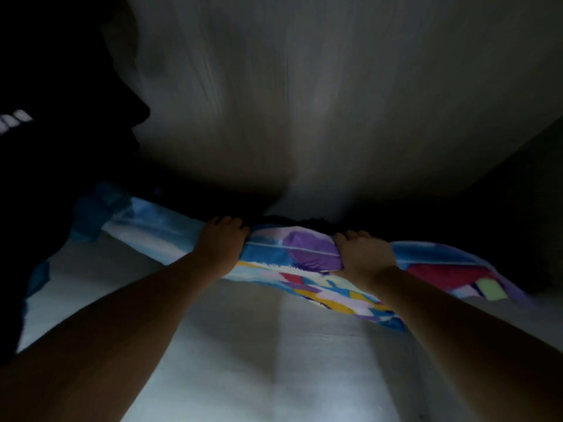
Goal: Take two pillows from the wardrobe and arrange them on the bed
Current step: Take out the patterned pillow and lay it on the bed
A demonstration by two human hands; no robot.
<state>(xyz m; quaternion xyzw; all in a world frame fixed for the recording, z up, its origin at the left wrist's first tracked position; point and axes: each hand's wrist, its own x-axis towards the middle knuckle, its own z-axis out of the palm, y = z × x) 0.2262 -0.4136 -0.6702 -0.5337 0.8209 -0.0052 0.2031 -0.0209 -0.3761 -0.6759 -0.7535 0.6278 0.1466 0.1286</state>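
The colourful pillow [307, 263] lies crosswise at the far end of the bed [243, 345], long axis left to right. The left hand [221, 248] and right hand [364, 254] both have fingers clamped on its near edge — equally close.

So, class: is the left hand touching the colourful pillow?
Touching. The head view shows the left hand gripping the pillow, its fingers curled over the pillow's far edge.
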